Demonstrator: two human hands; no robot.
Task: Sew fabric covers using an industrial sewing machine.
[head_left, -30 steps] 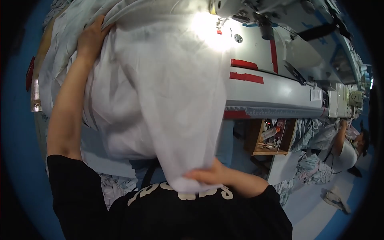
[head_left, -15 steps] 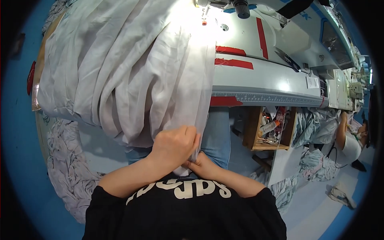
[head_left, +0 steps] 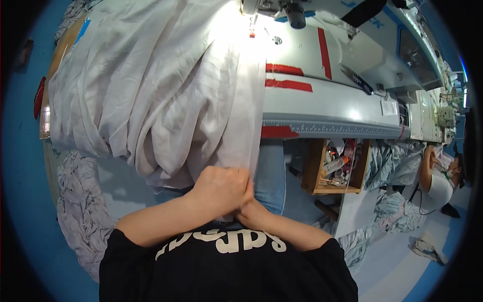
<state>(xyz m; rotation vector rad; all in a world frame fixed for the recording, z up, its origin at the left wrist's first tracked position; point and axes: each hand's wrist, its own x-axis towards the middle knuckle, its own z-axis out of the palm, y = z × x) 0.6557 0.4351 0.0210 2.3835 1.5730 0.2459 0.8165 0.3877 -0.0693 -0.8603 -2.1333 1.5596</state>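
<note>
A large pale, whitish-grey cloth [head_left: 166,95] lies in deep folds over the left side of the sewing table and hangs toward my lap. Its straight right-hand edge runs from under the lit needle area of the sewing machine [head_left: 297,15] down to my hands. My left hand [head_left: 221,187] is a closed fist on the cloth near that edge, knuckles up. Just below and to the right, my right hand [head_left: 251,210] is closed on the lower end of the same edge, against the left hand. Its fingertips are mostly hidden.
Red tape strips [head_left: 289,85] and a ruler strip [head_left: 332,127] mark the table. Thread snips [head_left: 358,81] lie by the machine. A wooden drawer [head_left: 314,171] with bottles hangs below. Heaped cloth [head_left: 83,211] lies at left. Another person [head_left: 437,181] sits far right.
My two hands have come closer together, the left a little lower, so the right fingers show less. The cloth's folds near my hands have shifted. The whole view has moved slightly.
</note>
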